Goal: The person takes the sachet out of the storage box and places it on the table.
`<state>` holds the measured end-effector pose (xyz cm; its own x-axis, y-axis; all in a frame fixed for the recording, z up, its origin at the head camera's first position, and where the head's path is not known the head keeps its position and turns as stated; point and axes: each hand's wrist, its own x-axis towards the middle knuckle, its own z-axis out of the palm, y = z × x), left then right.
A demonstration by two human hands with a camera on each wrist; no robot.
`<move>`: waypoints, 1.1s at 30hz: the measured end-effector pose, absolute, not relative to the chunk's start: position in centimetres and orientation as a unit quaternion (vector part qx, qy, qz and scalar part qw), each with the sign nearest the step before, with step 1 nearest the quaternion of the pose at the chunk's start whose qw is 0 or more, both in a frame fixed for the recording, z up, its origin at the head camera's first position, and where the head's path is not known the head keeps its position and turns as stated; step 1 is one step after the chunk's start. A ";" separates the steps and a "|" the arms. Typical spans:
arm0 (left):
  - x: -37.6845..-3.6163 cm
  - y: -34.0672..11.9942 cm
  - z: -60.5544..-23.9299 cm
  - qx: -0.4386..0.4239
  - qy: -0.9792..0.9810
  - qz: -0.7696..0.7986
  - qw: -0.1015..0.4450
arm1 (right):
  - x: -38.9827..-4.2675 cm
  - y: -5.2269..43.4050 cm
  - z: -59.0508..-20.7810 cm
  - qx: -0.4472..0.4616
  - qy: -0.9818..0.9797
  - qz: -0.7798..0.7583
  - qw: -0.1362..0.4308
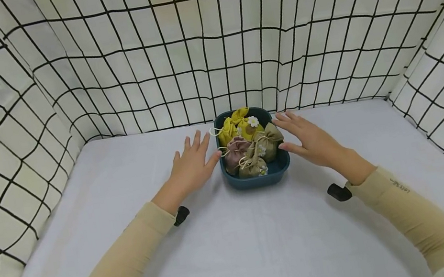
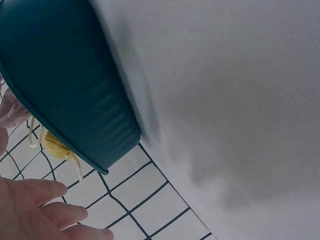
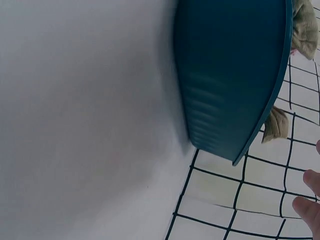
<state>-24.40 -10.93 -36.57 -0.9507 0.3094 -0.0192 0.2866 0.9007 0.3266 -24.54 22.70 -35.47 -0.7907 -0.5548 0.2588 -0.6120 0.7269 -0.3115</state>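
A dark teal plastic bin (image 1: 257,181) stands on the white table, holding several small drawstring pouches. Yellow pouches (image 1: 227,131) lie at its back, one with a white flower; a mauve pouch (image 1: 236,153) sits at the left, and olive-tan pouches (image 1: 268,143) fill the front and right. My left hand (image 1: 192,163) is spread beside the bin's left wall, thumb tip at the rim. On the other side my right hand (image 1: 309,139) reaches to the right rim with fingers extended, thumb apart from them. Both wrist views show the bin's outer wall (image 2: 65,75) close by, with fingertips above the rim.
The white tabletop (image 1: 240,252) spreads around the bin. A black wire grid (image 1: 223,34) backed with pale sheeting encloses the back and both sides. Under each wrist hangs a small black device (image 1: 339,192).
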 end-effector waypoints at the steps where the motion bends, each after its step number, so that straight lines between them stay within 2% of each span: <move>1: -24.3 -10.9 -36.6 0.154 0.974 0.160 0.036 | -24.4 22.6 -35.5 0.315 -0.926 0.199 0.069; 16: -23.8 -10.7 -37.3 0.185 0.970 0.147 0.047 | -23.0 20.7 -36.0 0.307 -0.907 0.289 0.020; 33: -24.0 -11.1 -37.7 0.207 0.966 0.147 0.048 | -23.2 18.9 -36.2 0.295 -0.878 0.377 -0.020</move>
